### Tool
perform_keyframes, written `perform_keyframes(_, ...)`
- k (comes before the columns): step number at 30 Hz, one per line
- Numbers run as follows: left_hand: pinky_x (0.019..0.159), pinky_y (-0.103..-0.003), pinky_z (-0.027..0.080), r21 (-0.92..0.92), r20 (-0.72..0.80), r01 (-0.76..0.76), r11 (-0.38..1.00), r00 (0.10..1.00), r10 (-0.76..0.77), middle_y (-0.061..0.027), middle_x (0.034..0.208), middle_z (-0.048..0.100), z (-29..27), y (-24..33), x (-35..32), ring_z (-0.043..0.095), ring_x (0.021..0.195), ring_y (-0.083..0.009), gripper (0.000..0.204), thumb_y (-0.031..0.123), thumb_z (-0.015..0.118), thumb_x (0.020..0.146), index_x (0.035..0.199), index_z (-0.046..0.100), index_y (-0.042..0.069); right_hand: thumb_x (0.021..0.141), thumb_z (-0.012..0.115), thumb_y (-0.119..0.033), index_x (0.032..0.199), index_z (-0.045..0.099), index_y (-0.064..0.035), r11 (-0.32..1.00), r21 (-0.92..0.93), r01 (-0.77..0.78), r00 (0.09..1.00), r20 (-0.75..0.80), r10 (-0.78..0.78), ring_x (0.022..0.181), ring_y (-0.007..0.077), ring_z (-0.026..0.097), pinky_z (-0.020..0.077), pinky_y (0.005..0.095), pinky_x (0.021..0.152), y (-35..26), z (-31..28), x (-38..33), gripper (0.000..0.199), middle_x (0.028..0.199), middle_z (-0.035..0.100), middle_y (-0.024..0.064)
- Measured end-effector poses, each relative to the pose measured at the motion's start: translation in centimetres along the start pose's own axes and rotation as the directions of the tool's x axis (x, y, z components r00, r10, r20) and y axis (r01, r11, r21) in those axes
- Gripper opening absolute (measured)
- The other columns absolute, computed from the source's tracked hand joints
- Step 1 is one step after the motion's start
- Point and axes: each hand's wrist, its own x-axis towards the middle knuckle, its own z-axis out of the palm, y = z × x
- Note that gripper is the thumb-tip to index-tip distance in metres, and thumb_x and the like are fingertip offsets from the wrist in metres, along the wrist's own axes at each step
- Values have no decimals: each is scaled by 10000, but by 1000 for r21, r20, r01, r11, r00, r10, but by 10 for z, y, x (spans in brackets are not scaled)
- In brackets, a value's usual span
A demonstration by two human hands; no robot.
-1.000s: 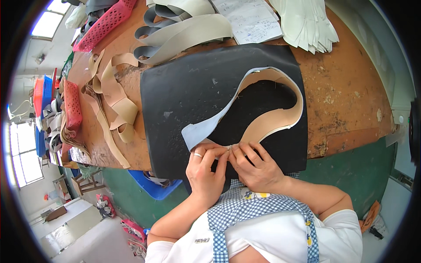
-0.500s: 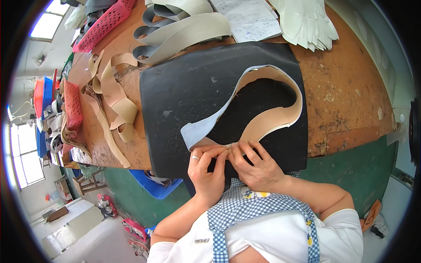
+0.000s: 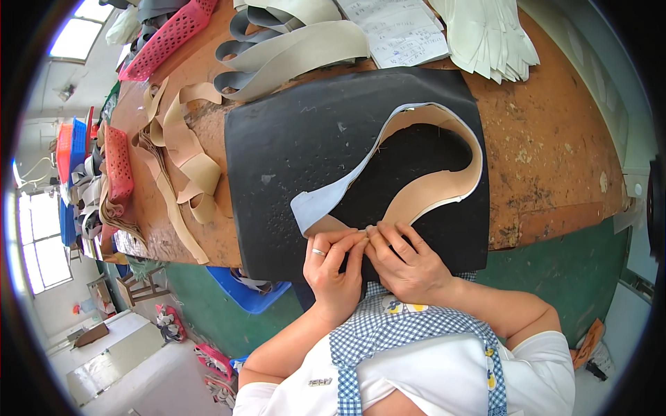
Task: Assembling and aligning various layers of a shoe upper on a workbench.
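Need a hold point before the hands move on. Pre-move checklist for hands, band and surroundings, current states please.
1. Left hand has the tan-lined band pinched at its near edge: ok.
2. Right hand has the band beside it, fingertips close to the left's: ok.
3. Band's far loop lies over the black mat: ok.
4. Loose tan strips are apart from the band, left of the mat: ok.
5. Edges aligned at the pinch: cannot tell, fingers cover them.
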Motion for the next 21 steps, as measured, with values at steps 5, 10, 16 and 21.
perform_keyframes(5, 663, -322, 519, 94, -17, -133, 987, 991, 136, -71, 889, 686, 1, -3, -1, 631, 782, -242, 199, -73, 781, 719, 886, 731, 22, 783, 637, -78, 1154, 688, 56, 971, 237, -33, 996, -77, 53, 1250, 355, 586, 508, 461, 1039, 6, -3, -2, 398, 1239, 636, 199)
perform_keyframes(10, 675, -319, 513, 118, -5, -168, 979, 985, 170, -69, 895, 688, 2, -3, -2, 625, 785, -235, 205, -75, 789, 712, 890, 738, 14, 760, 667, -45, 1117, 693, 82, 968, 249, -19, 996, -81, 40, 1234, 379, 591, 547, 439, 1002, 7, -4, -1, 380, 1236, 630, 214)
perform_keyframes(16, 667, -315, 528, 147, 10, -220, 964, 975, 221, -61, 896, 682, -1, -5, -1, 632, 776, -225, 258, -87, 788, 691, 919, 728, 20, 770, 671, -34, 1118, 693, 88, 972, 233, 1, 997, -80, 18, 1238, 378, 590, 543, 449, 1013, 7, -3, -2, 369, 1230, 634, 214)
perform_keyframes(21, 674, -319, 523, 148, 50, -210, 967, 978, 204, -84, 925, 694, -8, -3, 0, 645, 791, -238, 243, -83, 793, 708, 921, 720, 10, 772, 675, -33, 1115, 691, 94, 969, 246, -1, 996, -81, 22, 1235, 373, 595, 539, 458, 1017, 8, -3, -3, 366, 1219, 641, 214)
